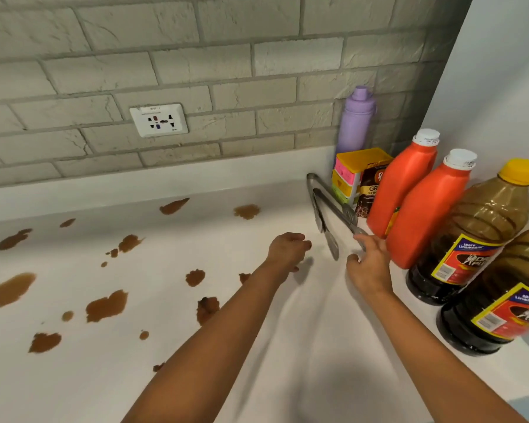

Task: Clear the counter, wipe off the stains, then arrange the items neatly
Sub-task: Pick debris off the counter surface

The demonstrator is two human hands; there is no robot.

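Observation:
Several brown stains (106,306) are spread over the white counter (312,346), mostly left and centre. Metal tongs (326,213) lie on the counter beside the items at the right. My right hand (368,267) reaches to the tongs' near end, fingers spread and touching one arm of them. My left hand (286,250) hovers just left of the tongs with loosely curled fingers, holding nothing. Along the right wall stand two orange bottles (422,209), two dark bottles with a yellow cap (468,239), a purple flask (356,120), a brown packet (371,190) and a stack of coloured boxes (350,172).
A grey brick wall with a white power socket (159,120) rises behind the counter. A white side wall (501,87) closes the right end.

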